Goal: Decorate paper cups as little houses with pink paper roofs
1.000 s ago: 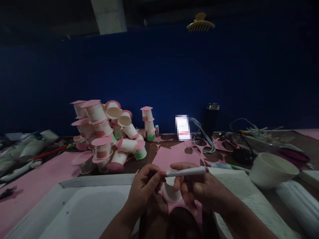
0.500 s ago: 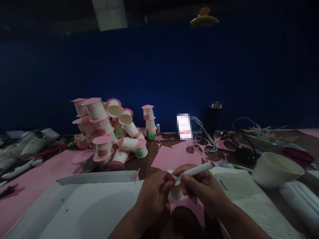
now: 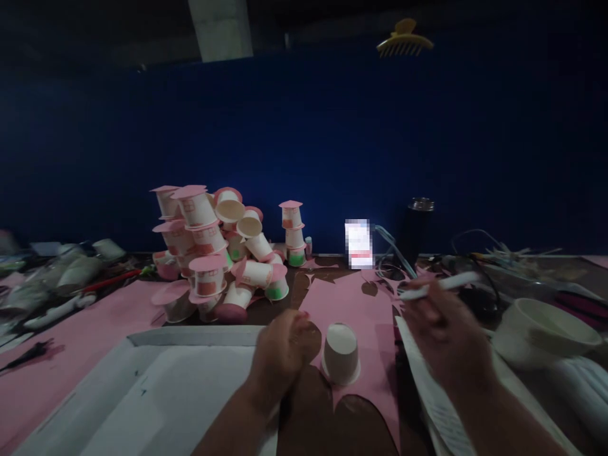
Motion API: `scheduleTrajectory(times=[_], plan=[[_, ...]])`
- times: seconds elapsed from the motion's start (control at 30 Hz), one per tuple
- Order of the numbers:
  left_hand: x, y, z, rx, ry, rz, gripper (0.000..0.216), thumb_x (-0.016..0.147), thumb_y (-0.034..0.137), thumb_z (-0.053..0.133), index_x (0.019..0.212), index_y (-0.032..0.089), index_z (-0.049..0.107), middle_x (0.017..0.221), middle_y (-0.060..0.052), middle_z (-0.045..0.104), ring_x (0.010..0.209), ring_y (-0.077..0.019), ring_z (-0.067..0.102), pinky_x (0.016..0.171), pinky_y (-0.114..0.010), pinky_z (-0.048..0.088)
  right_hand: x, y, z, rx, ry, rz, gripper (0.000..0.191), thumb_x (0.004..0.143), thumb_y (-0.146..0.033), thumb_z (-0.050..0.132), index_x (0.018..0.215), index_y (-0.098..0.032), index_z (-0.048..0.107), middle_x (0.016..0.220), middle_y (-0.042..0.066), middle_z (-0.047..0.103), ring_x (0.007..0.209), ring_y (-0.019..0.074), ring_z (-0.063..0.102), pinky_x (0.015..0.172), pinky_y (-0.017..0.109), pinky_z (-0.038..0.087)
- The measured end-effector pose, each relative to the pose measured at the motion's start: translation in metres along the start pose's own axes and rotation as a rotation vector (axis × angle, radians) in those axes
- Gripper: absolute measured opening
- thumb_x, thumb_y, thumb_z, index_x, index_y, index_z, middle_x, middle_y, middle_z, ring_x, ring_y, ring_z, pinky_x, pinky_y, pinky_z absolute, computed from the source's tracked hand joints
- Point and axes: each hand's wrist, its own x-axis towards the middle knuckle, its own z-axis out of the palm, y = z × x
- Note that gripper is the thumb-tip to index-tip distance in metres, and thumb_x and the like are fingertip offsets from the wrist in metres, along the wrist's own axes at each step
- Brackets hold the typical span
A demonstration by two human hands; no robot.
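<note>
A white paper cup (image 3: 341, 364) stands upside down on a cut pink paper sheet (image 3: 351, 304) in front of me. To the left of the cup is my left hand (image 3: 282, 345), its fingers closed, with a small reddish spot at the fingertips; what they hold, if anything, I cannot make out. My right hand (image 3: 439, 323), blurred by motion, grips a white marker (image 3: 441, 286) to the right of the cup. Neither hand touches the cup.
Several pink-roofed paper-cup houses (image 3: 204, 237) are piled at the left back, beside a small cup tower (image 3: 292, 234). A white box lid (image 3: 190, 335) lies front left. A lit phone (image 3: 360, 244), a dark bottle (image 3: 418, 231) and a white bowl (image 3: 541, 332) are further right.
My hands have come apart from around the marker tip and cup. The right hand has moved right with the marker, the left a little left, and the cup now shows fully.
</note>
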Motion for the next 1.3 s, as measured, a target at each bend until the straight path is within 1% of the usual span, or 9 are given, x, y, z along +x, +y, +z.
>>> scheduleTrajectory(times=[0.07,0.1,0.17,0.33,0.57,0.7,0.83,1.03,1.3], plan=[[0.007,-0.008,-0.006,0.043,0.227,-0.084,0.033,0.096,0.040,0.030,0.088,0.020,0.056,0.082,-0.005,0.066,0.075,-0.0191,0.059,0.069,-0.029,0.040,0.008,-0.003,-0.007,0.048,0.030,-0.032,0.019,0.079,-0.040,0.068,0.082,-0.022,0.065,0.050,-0.010,0.035,0.037,0.0016,0.020,0.036,0.017,0.022],[0.010,-0.010,-0.007,0.081,0.250,-0.105,0.033,0.095,0.041,0.033,0.092,0.020,0.058,0.085,-0.005,0.066,0.078,-0.0197,0.060,0.070,-0.029,0.040,0.010,-0.001,-0.009,0.036,0.004,0.005,0.021,0.079,-0.042,0.068,0.085,-0.022,0.065,0.052,-0.008,0.039,0.037,0.0016,0.023,0.036,0.017,0.020],[0.013,-0.013,-0.006,0.189,0.184,-0.135,0.032,0.094,0.042,0.036,0.093,0.021,0.060,0.089,-0.005,0.068,0.083,-0.0210,0.062,0.072,-0.030,0.040,0.012,0.007,-0.008,0.011,-0.035,0.091,0.027,0.078,-0.045,0.068,0.088,-0.021,0.065,0.051,-0.007,0.041,0.037,0.0018,0.026,0.036,0.016,0.016],[0.007,-0.019,0.002,0.444,-0.146,-0.177,0.034,0.094,0.035,0.035,0.094,0.021,0.065,0.092,-0.008,0.069,0.087,-0.0231,0.064,0.070,-0.030,0.041,0.014,0.029,-0.005,-0.072,-0.005,0.128,0.031,0.072,-0.046,0.073,0.083,-0.017,0.066,0.051,-0.007,0.041,0.041,0.0025,0.031,0.036,0.015,0.018],[0.005,-0.028,0.005,0.504,-0.155,-0.216,0.039,0.091,0.032,0.042,0.124,0.015,0.056,0.106,-0.015,0.068,0.096,-0.0285,0.064,0.076,-0.035,0.046,0.015,0.032,-0.011,-0.164,-0.021,0.169,0.034,0.075,-0.047,0.071,0.087,-0.015,0.068,0.053,-0.006,0.045,0.040,0.0022,0.032,0.036,0.015,0.018],[0.002,-0.016,0.003,0.317,0.016,-0.015,0.036,0.092,0.027,0.041,0.125,0.018,0.054,0.115,-0.012,0.063,0.106,-0.0245,0.058,0.089,-0.036,0.043,0.014,0.028,-0.007,-0.238,0.010,0.167,0.040,0.074,-0.052,0.069,0.089,-0.015,0.069,0.054,-0.006,0.046,0.040,0.0027,0.031,0.036,0.016,0.019],[-0.002,0.002,0.003,0.115,-0.096,0.282,0.035,0.091,0.032,0.047,0.124,0.025,0.056,0.110,-0.009,0.062,0.105,-0.0211,0.054,0.092,-0.034,0.042,0.012,0.021,-0.003,-0.527,0.049,0.109,0.046,0.074,-0.057,0.063,0.084,-0.013,0.070,0.050,-0.005,0.045,0.039,0.0054,0.033,0.036,0.020,0.022],[-0.003,0.005,0.011,0.156,-0.251,0.382,0.058,0.084,0.049,0.056,0.133,0.021,0.048,0.131,-0.012,0.053,0.121,-0.0269,0.043,0.102,-0.042,0.037,0.011,0.012,-0.008,-0.981,-0.192,0.074,0.036,0.078,-0.048,0.061,0.062,-0.016,0.065,0.052,-0.002,0.054,0.049,0.0104,0.046,0.048,0.023,0.034],[-0.001,0.006,0.012,0.136,-0.286,0.387,0.048,0.087,0.039,0.055,0.129,0.017,0.050,0.124,-0.009,0.058,0.116,-0.0225,0.048,0.101,-0.037,0.038,0.007,-0.006,-0.018,-0.911,-0.620,0.363,0.018,0.077,-0.033,0.064,0.070,-0.016,0.066,0.056,-0.003,0.057,0.048,0.0083,0.050,0.045,0.018,0.036]])
